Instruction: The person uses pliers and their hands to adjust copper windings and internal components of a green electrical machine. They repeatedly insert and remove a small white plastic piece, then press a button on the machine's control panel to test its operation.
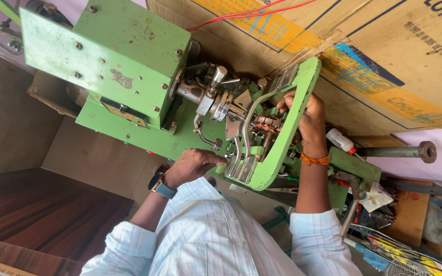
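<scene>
- A green metal machine (129, 66) fills the upper left of a tilted view; its far corner is cut off.
- The left hand (193, 166), wristwatch (162, 188) on its wrist, rests closed at the machine's lower edge, fingertips at a small metal piece – whether it grips is unclear.
- The right hand (308, 120), wearing an orange thread band (315, 160), curls around the machine's curved green arm (287, 128), fingers partly hidden behind it.
- A copper-wound part (266, 124) sits inside that arm, between the hands.
- Cardboard (384, 56) lies beyond the machine.
</scene>
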